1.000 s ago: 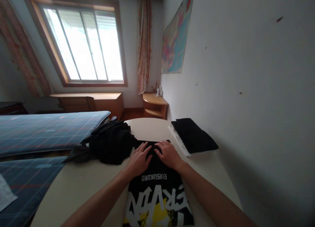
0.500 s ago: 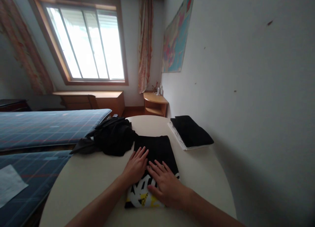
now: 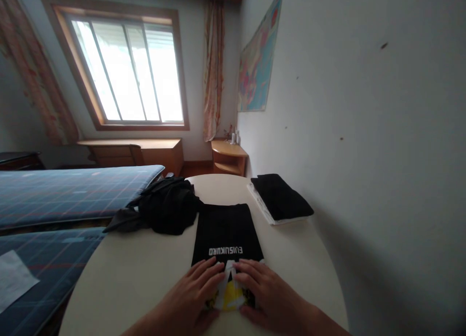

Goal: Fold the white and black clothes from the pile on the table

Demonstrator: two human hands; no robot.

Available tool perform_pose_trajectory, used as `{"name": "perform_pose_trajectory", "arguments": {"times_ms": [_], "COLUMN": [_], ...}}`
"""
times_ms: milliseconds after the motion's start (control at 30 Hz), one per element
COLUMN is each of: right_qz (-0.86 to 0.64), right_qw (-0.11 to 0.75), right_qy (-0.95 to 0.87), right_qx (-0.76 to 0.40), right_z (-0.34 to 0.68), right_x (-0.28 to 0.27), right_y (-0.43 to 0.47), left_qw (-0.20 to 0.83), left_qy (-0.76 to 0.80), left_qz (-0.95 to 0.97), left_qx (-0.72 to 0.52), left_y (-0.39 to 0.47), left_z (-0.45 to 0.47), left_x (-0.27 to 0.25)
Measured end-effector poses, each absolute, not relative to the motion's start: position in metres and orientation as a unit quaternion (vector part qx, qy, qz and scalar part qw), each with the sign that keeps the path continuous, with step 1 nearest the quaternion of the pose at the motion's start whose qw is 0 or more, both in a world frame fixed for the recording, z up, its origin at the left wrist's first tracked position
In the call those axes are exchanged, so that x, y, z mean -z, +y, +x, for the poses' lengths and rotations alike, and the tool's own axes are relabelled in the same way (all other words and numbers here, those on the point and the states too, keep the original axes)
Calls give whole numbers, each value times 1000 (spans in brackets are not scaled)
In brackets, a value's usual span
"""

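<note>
A folded black T-shirt (image 3: 227,229) lies flat in front of me, with white lettering upside down across its middle and a white and yellow print nearer to me. My left hand (image 3: 198,290) rests on the left of its near end, fingers stretched over the print and thumb by the near edge. On the right of that same end lies my right hand (image 3: 264,287), its fingers also reaching forward and its thumb low by the edge. Both hands are open and cover part of the print.
The round cream table (image 3: 134,273) carries a crumpled dark clothing heap (image 3: 167,205) at the left and a folded black and white clothing stack (image 3: 280,197) at the right. A blue plaid mattress (image 3: 80,190) stands left, with a paper sheet (image 3: 14,280) nearer. A white wall (image 3: 393,190) borders the right.
Both hands have slid back toward me from the middle of the shirt to its near end. The lettering they covered now shows. The view has tilted up slightly.
</note>
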State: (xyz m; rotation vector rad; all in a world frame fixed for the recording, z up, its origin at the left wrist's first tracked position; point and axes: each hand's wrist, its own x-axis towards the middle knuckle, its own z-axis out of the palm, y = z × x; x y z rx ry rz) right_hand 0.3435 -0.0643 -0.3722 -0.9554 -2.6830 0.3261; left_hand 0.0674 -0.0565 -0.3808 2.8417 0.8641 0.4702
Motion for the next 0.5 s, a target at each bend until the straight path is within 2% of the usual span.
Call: {"name": "perform_pose_trajectory", "arguments": {"times_ms": [133, 267, 333, 500], "right_qz": [-296, -298, -300, -217], "right_qw": [160, 132, 108, 12], "right_qy": [-941, -942, -947, -959], "right_qx": [16, 75, 32, -183], "right_z": [342, 339, 339, 339], "right_x": [387, 382, 373, 368], "right_y": [-68, -69, -73, -87], "left_qw": [-17, -16, 35, 236], "left_qy": [235, 240, 264, 235], "left_qz": [959, 960, 956, 941], "left_qx": [-155, -144, -124, -64], "left_y": [-58, -60, -66, -88], "left_z": [58, 62, 64, 62], "left_x": [380, 371, 360, 336]}}
